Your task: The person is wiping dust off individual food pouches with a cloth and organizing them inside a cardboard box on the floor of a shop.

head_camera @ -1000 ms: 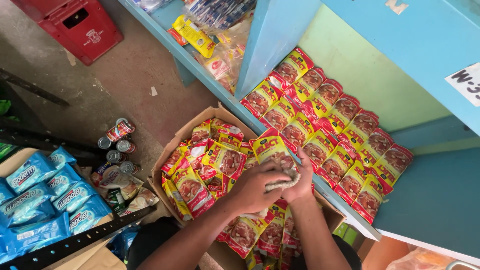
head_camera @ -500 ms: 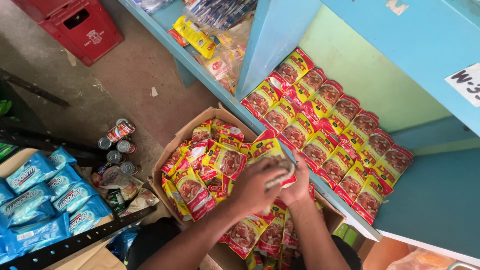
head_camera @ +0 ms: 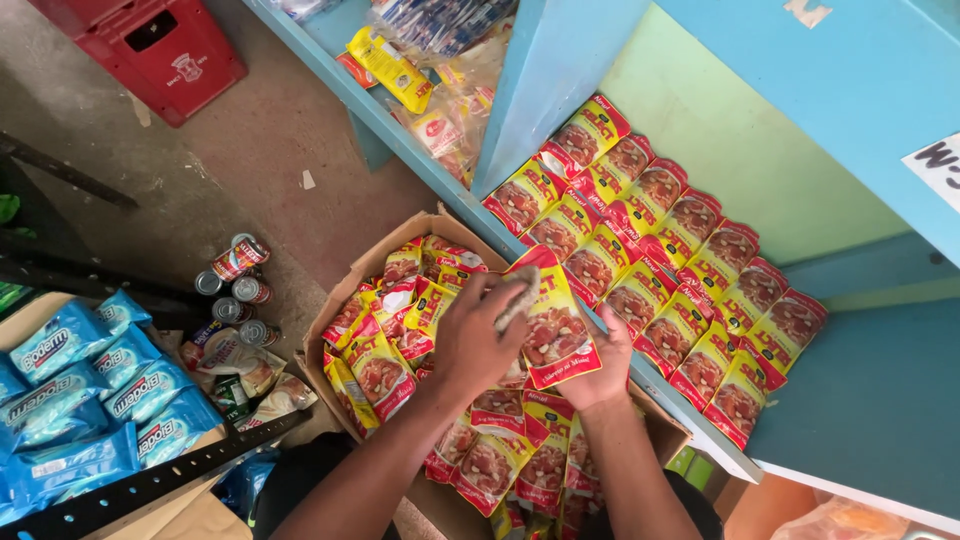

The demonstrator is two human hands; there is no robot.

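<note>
You hold a red and yellow foil packet with a picture of brown beans over the open brown cardboard box, just in front of the light blue shelf edge. Your right hand grips the packet from below, fingers closed around its lower right side. Your left hand presses a small grey cloth against the packet's upper left face, fingers curled on the cloth.

The box beneath your hands is filled with loose packets of the same kind, lying at mixed angles. On the shelf just beyond the held packet, more of these packets stand in overlapping rows, running from upper left to lower right. A blue upright divider separates them from a heap of yellow and clear sachets.

On the concrete floor to your left, a cluster of small tin cans sits near blue plastic pouches. A red plastic crate stands well apart, at the top left.
</note>
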